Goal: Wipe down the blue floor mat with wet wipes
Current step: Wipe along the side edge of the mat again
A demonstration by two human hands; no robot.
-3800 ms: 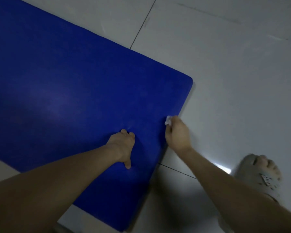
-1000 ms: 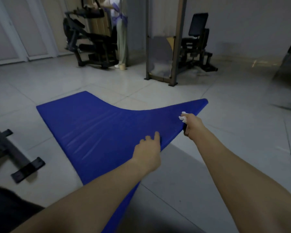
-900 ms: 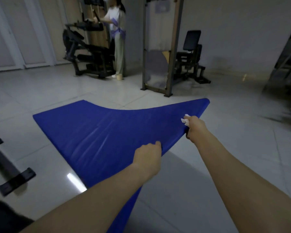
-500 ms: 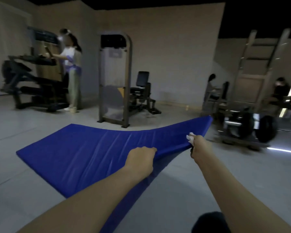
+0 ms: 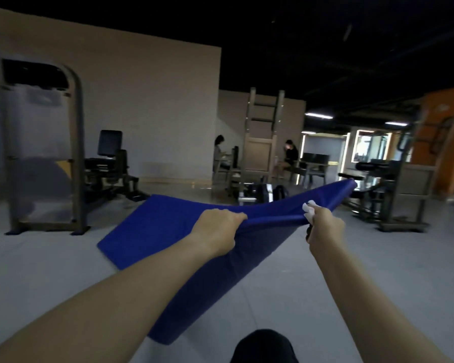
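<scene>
Dim gym floor [image 5: 45, 271], weight machines [image 5: 42, 153] behind. Near edge of blue floor mat [image 5: 168, 224] lifted: left grip [image 5: 218, 231] clenched on it, right grip [image 5: 324, 226] grasping edge plus white wet wipe [image 5: 308, 209]; far end on floor beyond both grips.

I read the blue padded floor mat [image 5: 168, 226] as having a smooth, vinyl-like cover with a soft sheen. It puckers into fine creases where my left hand [image 5: 218, 231] grips its edge, and the lifted underside looks duller in shadow. The white wet wipe [image 5: 309, 209] bunched in my right hand [image 5: 324, 224] is matt and crumpled; cloth or paper, I cannot tell. The pale grey tiled floor [image 5: 63, 271] is smooth and glossy, throwing back light farther off. The tall arched machine frame [image 5: 77, 153] looks like matt brownish painted metal, its panel hazy like plastic. The beige wall [image 5: 155, 113] looks flat and matt.
</scene>
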